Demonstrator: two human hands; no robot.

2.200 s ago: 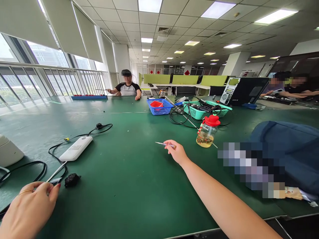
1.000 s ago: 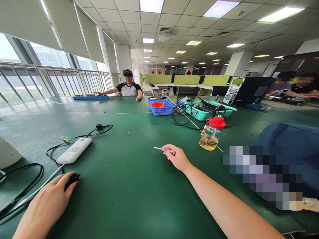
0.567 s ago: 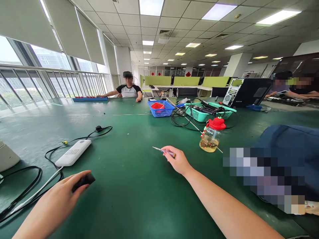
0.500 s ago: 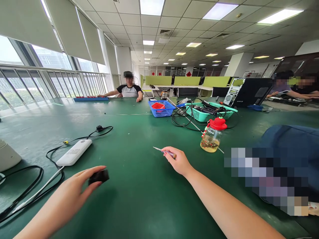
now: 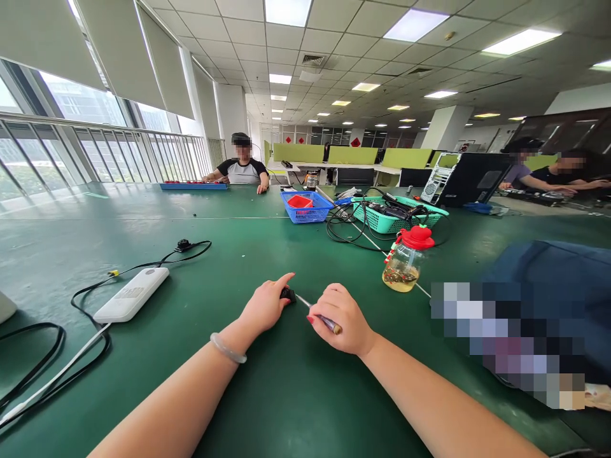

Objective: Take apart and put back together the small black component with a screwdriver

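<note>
Small black part (image 5: 288,294), pinched in the left hand (image 5: 264,306), out in front near the middle of the green table (image 5: 267,401). Held with narrow fingers, one sticking up past it, likely to leave its side free and stop it from slipping. Hard to tell if resting on the table or lifted a bit above. Just beside it, a screwdriver (image 5: 330,324), with thin metal end aimed right at it. Gripped in the right hand (image 5: 342,320), fingers curled tight around the handle, back end poking out, maybe for a firm hold and easy turning. Too tiny to tell at the tip: touching or just short of touching. Both arms stretched out from two sides, by the look of it to bring part and tool together. On the left wrist, a pale bracelet (image 5: 226,352). Well off to the left, a white power brick (image 5: 132,294), lying flat near black cords (image 5: 63,336), perhaps kept there to leave working room. To the right, an upright jar (image 5: 401,275) with a red lid (image 5: 417,237), likely on to stop spills. Closer to the right edge, a dark blue bag (image 5: 563,280). Behind the jar, a green basket (image 5: 379,222) with black cables (image 5: 394,208) hanging over, maybe too long to fit. Left of that, a blue basket (image 5: 308,216). At the far side, a seated person (image 5: 244,170).
</note>
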